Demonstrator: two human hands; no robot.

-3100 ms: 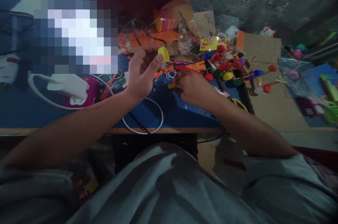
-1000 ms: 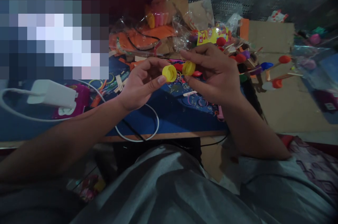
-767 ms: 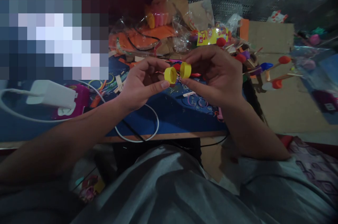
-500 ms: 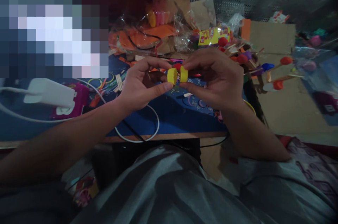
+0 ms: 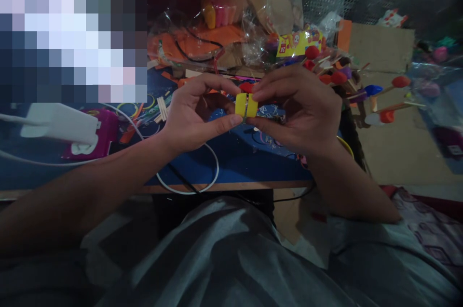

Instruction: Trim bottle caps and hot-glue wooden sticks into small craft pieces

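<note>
My left hand (image 5: pixel 198 114) pinches one short yellow disc (image 5: pixel 240 105) between thumb and fingertips. A second yellow disc (image 5: pixel 252 104) of similar size is pinched by my right hand (image 5: pixel 300 107). The two discs face each other above the blue table, with only a narrow dark line between them; whether they touch I cannot tell. Their material is not clear. Just behind them shows a small red piece (image 5: pixel 247 87), partly hidden by the fingers.
A white charger (image 5: pixel 60 123) sits plugged into a magenta socket box (image 5: pixel 108 126) at left, its white cable (image 5: pixel 217 172) looping across the blue table (image 5: pixel 231 165). Several sticks with coloured heads, such as a red one (image 5: pixel 401 81), lie at right near cardboard (image 5: pixel 390 138). Plastic wrappers fill the back.
The two yellow discs have come together from a visible gap to a thin line. Both hands keep their pinch. The view has shifted slightly.
</note>
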